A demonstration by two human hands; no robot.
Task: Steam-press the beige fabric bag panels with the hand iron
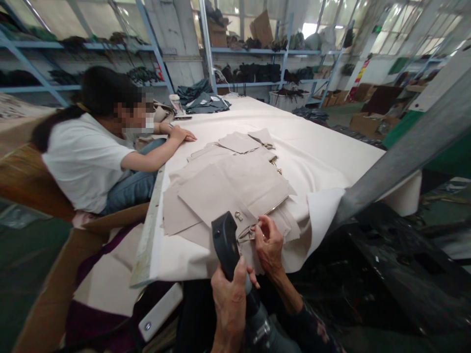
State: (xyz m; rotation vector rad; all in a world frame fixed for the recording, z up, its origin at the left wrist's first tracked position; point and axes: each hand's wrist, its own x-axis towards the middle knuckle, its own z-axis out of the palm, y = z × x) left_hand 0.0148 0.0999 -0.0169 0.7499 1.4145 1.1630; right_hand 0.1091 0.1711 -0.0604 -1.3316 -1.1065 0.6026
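Note:
My left hand (230, 294) is closed around a black hand tool (225, 240), whose dark grey body (263, 326) runs back toward me; its exact kind is unclear. At the near edge of the beige panels, my right hand (270, 245) pinches with thumb and forefinger at a small shiny metal piece (246, 234), partly hidden by the fingers. Just beyond it a gold-coloured metal clasp (238, 214) sits on a beige panel (211, 193). More flat beige panels (253, 179) lie stacked and overlapping farther up the table, several with metal fittings along their right edges.
A white cloth (312, 132) covers the table. On the left sits another person (95, 152), arms resting on the table edge. A cardboard box (55, 289) with beige pieces stands lower left, near a white device (161, 311). A grey metal post (397, 157) slants at right.

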